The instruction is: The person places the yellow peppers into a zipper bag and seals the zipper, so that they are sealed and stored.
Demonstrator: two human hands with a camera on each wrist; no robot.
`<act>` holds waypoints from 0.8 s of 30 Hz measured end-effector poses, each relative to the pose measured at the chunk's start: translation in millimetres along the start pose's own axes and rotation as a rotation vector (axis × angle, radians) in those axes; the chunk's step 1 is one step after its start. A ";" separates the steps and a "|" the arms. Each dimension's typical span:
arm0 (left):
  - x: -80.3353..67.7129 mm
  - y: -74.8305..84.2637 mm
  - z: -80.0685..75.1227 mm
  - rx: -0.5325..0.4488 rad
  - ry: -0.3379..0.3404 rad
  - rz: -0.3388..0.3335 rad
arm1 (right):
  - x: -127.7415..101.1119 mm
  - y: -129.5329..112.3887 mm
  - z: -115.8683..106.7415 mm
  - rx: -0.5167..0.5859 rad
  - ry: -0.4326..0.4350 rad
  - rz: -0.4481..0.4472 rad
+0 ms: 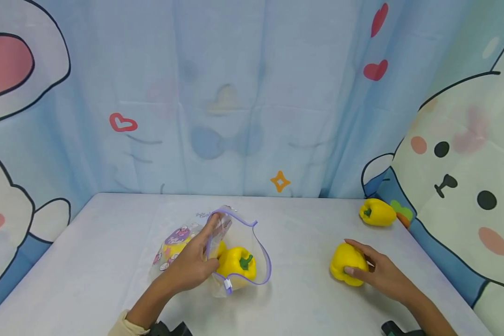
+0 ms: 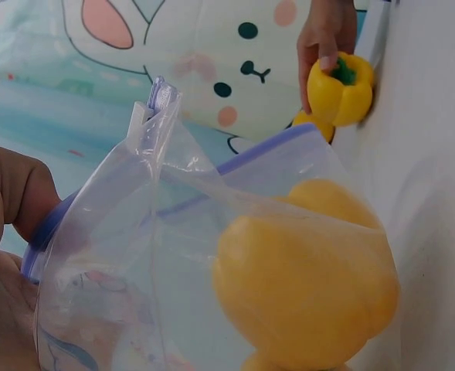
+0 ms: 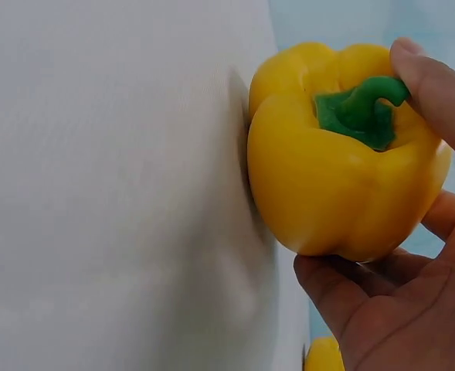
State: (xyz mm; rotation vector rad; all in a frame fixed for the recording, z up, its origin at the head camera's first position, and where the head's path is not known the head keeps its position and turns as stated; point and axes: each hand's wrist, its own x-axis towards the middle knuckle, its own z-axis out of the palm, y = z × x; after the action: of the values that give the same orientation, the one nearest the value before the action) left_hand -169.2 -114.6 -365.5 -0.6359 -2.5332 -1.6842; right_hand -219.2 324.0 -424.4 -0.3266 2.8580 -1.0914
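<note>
A clear zip bag [image 1: 270, 267] with a purple edge and printed cartoon figures lies at the middle left of the table, its mouth gaping to the right. My left hand [image 1: 191, 270] grips the rim of that mouth, fingers at the far side and thumb close to the near side. Yellow bell peppers [image 1: 232, 262] with green stems sit inside the bag, partly hidden by the hand and the plastic. On the right, my right hand [image 1: 386, 276] holds another yellow bell pepper [image 3: 327, 170] between thumb and fingers, low at the table.
One more yellow bell pepper [image 1: 378, 212] lies at the table's far right edge. The white table [image 1: 302, 233] is backed by a blue curtain [image 1: 218, 56] with cartoon prints. Dark wrist-camera parts [image 1: 170, 329] show at the bottom edge.
</note>
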 end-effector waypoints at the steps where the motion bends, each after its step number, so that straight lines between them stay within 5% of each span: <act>1: 0.1 0.1 0.2 0.000 -0.001 -0.003 | -0.1 -2.1 0.5 0.001 0.003 -0.008; 24: -0.5 1.1 0.8 -0.004 -0.016 -0.002 | 2.6 -59.0 16.2 0.119 -0.012 -0.213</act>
State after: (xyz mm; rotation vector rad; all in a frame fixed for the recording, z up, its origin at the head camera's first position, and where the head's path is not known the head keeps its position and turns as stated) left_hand -168.2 -113.7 -364.9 -0.6499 -2.5434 -1.6919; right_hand -209.2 270.1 -397.2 -0.6390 2.7816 -1.2825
